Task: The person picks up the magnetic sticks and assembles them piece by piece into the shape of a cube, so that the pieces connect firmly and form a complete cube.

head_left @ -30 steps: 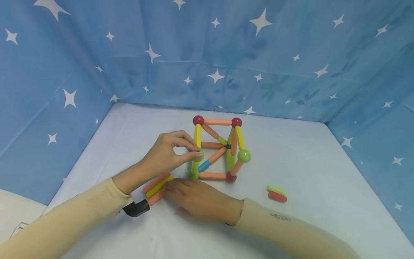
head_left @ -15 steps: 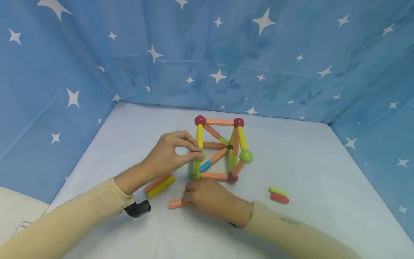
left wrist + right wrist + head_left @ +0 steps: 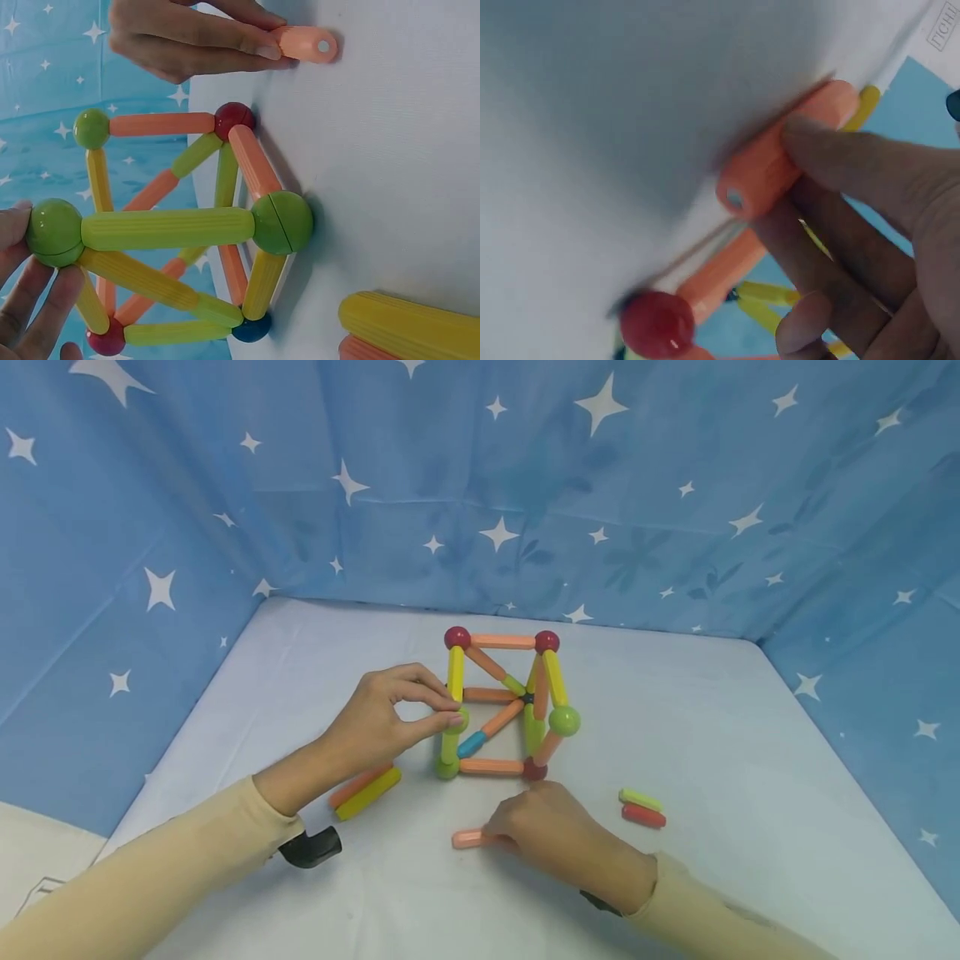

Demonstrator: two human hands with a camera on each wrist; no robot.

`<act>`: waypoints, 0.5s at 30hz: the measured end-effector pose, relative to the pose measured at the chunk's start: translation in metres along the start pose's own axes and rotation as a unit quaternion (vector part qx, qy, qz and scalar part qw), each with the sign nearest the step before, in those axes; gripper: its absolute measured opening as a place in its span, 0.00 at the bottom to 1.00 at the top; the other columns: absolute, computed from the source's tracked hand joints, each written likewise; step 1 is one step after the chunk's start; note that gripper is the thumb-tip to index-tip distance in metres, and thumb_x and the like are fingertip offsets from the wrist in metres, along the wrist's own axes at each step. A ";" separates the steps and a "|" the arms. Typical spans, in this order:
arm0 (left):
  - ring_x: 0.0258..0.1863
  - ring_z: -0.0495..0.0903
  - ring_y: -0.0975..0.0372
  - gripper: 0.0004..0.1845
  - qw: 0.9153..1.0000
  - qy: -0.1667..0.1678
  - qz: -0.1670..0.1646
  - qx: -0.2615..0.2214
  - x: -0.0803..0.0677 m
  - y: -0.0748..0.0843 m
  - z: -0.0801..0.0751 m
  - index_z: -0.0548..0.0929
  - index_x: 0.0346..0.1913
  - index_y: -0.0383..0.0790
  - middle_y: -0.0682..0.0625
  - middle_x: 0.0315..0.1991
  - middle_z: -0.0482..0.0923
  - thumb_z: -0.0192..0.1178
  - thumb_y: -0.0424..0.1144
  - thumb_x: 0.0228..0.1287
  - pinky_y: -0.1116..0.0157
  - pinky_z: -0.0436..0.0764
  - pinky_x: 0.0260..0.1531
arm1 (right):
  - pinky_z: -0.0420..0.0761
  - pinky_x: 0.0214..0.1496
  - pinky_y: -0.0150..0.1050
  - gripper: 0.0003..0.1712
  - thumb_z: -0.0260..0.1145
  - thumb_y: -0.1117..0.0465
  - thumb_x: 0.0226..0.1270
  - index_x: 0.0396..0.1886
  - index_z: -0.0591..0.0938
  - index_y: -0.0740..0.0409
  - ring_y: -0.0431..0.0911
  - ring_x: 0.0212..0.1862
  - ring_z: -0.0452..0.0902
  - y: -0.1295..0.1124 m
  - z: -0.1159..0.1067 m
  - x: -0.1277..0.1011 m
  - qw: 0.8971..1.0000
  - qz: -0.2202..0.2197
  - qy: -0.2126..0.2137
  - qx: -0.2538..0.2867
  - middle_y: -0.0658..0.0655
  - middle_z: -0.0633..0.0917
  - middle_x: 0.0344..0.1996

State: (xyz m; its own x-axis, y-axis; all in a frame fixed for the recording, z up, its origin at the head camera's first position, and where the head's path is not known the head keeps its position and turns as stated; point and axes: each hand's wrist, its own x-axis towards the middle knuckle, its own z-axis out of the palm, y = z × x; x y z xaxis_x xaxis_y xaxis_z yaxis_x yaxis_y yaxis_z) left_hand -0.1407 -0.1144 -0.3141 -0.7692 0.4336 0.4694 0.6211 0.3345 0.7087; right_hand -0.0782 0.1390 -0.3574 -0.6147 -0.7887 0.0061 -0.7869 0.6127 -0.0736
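A frame of magnetic rods and balls stands mid-table, with red balls at its top back corners and green balls in front. My left hand pinches the green ball at its upper front left corner between thumb and fingers. In front of the frame, my right hand pinches an orange magnetic rod between thumb and fingers, low over the table. One metal-tipped end of that rod faces the right wrist camera. Near the frame's lower front right is a red ball.
Left of the frame lie an orange rod and a yellow rod, side by side. A short green rod and a short red rod lie to the right. A blue star-patterned curtain surrounds the white table.
My right hand has taken an orange rod from the pile at the left and moved it rightward, in front of the frame. My left hand keeps its hold on the green ball.
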 end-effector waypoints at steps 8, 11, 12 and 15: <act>0.42 0.80 0.66 0.07 0.999 0.002 0.031 0.008 0.002 0.000 0.001 0.92 0.41 0.48 0.62 0.40 0.81 0.76 0.39 0.58 0.62 0.80 0.42 | 0.82 0.35 0.36 0.12 0.79 0.65 0.55 0.39 0.92 0.47 0.39 0.35 0.85 0.006 -0.034 -0.003 0.983 -0.015 0.158 -0.088 0.44 0.89 0.32; 0.41 0.80 0.66 0.07 0.999 0.002 0.041 0.005 0.002 0.000 0.002 0.91 0.41 0.48 0.61 0.40 0.82 0.75 0.39 0.60 0.61 0.79 0.42 | 0.81 0.32 0.39 0.14 0.82 0.65 0.50 0.39 0.92 0.51 0.43 0.35 0.86 0.010 -0.051 -0.002 0.967 -0.002 0.235 -0.099 0.48 0.90 0.34; 0.41 0.80 0.65 0.07 0.999 0.001 0.044 0.004 0.002 -0.001 0.003 0.91 0.41 0.47 0.61 0.40 0.82 0.75 0.39 0.60 0.61 0.79 0.42 | 0.81 0.32 0.40 0.16 0.83 0.65 0.48 0.39 0.92 0.52 0.45 0.35 0.86 0.011 -0.056 -0.002 0.963 0.004 0.250 -0.103 0.49 0.90 0.34; 0.41 0.79 0.66 0.07 0.999 0.002 0.049 0.005 0.002 -0.001 0.004 0.91 0.42 0.46 0.61 0.40 0.82 0.73 0.38 0.62 0.59 0.77 0.43 | 0.79 0.29 0.41 0.19 0.84 0.67 0.45 0.40 0.92 0.53 0.46 0.35 0.86 0.012 -0.065 -0.002 0.956 0.013 0.272 -0.111 0.51 0.90 0.34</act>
State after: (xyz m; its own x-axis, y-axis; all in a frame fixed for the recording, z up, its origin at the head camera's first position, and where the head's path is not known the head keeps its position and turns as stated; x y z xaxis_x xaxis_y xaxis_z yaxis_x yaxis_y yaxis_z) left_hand -0.1425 -0.1103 -0.3158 -0.7049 0.4615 0.5387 0.6951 0.2982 0.6542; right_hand -0.0903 0.1513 -0.2939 -0.5243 -0.6665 0.5301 -0.7253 0.6756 0.1321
